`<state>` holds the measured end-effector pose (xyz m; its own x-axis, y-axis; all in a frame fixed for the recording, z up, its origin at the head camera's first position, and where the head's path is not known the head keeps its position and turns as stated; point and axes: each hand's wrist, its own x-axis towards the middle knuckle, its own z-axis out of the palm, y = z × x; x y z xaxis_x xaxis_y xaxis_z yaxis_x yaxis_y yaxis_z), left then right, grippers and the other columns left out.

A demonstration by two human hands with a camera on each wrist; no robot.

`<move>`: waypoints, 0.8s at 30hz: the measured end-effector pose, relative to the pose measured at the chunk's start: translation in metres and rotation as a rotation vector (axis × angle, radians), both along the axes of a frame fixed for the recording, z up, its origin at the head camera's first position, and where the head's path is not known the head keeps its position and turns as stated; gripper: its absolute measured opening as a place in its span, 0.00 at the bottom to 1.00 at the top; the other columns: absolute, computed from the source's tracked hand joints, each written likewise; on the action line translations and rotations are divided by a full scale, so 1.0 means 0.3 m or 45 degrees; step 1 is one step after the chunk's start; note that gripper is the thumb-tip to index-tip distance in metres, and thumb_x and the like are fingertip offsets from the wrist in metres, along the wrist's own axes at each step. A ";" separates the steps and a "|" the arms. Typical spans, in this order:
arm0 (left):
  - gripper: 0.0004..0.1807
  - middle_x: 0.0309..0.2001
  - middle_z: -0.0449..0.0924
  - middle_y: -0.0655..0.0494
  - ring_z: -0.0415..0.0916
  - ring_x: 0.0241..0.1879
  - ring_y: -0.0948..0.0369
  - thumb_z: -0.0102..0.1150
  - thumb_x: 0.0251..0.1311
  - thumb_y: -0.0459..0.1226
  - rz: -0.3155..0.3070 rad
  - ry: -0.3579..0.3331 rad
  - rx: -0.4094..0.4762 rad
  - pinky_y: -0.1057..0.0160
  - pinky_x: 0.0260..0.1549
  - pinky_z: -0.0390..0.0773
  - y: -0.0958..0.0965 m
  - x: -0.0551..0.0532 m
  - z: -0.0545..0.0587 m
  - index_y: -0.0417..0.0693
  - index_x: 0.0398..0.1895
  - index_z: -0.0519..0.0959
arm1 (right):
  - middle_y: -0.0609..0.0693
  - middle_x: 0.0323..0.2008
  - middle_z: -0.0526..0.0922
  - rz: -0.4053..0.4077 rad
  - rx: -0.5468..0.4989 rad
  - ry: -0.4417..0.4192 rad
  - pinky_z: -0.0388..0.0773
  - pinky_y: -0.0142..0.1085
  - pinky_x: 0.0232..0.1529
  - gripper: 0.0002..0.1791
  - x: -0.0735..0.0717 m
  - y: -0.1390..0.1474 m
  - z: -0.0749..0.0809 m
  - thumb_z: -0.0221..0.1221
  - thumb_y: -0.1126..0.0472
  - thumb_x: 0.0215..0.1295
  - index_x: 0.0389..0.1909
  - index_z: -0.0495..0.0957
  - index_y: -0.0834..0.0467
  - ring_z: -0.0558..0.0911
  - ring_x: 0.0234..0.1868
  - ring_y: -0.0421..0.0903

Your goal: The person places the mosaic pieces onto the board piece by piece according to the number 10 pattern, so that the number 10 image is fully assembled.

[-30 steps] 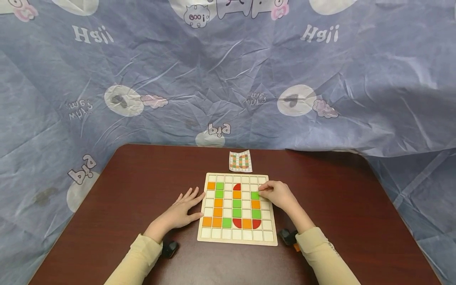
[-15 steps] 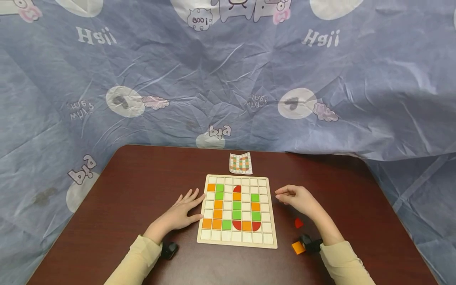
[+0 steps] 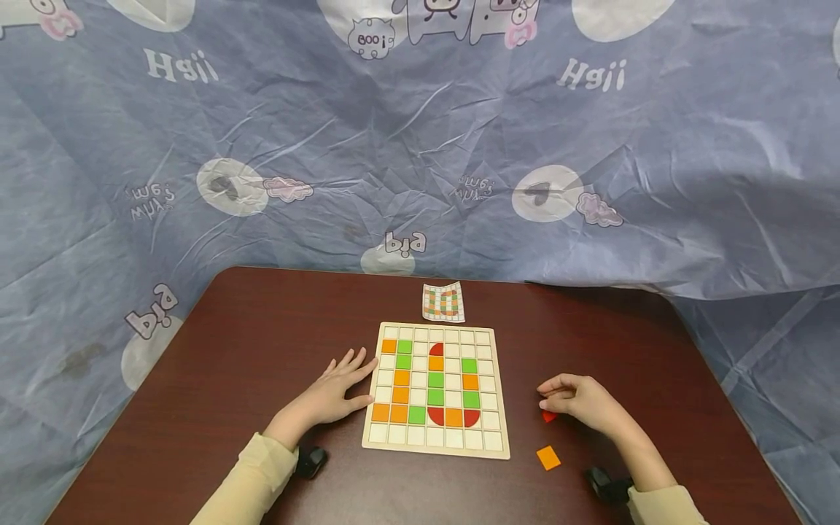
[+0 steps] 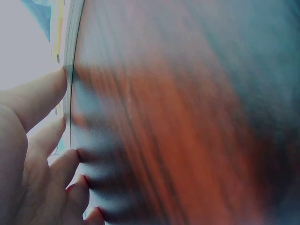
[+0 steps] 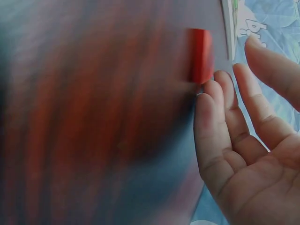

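A pale grid board (image 3: 436,449) lies on the table, with orange and green squares and red quarter-round pieces in several of its cells. My left hand (image 3: 335,386) rests at the board's left edge, fingers spread; in the left wrist view the thumb and a fingertip touch its side. Right of the board, my right hand (image 3: 584,401) is over a loose red piece (image 3: 548,416), which it partly hides in the head view. In the right wrist view the red piece (image 5: 203,56) lies just beyond the fingertips, and the thumb stands apart from the fingers.
A loose orange square (image 3: 547,458) lies right of the board's near corner. Behind the board is a small paper card (image 3: 443,302) with a printed coloured grid. The brown table (image 3: 295,313) meets a grey-blue printed cloth (image 3: 420,146) at the back and sides.
My right hand has left the green square at the board's right side and moved right and nearer, down to the red piece. My left hand has stayed in place.
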<state>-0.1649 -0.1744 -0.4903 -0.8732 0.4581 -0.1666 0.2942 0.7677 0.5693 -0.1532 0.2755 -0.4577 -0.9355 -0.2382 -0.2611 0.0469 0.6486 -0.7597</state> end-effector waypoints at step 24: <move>0.37 0.79 0.45 0.44 0.38 0.79 0.43 0.58 0.68 0.46 -0.004 0.005 0.002 0.37 0.74 0.40 0.001 -0.002 -0.003 0.54 0.77 0.57 | 0.53 0.44 0.79 -0.030 0.123 0.057 0.78 0.28 0.40 0.21 0.036 0.001 -0.032 0.76 0.64 0.46 0.43 0.82 0.59 0.79 0.44 0.46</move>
<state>-0.1655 -0.1742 -0.4911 -0.8723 0.4612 -0.1626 0.2988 0.7659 0.5693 -0.1423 0.2757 -0.4674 -0.9518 -0.1918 -0.2392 0.0302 0.7179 -0.6955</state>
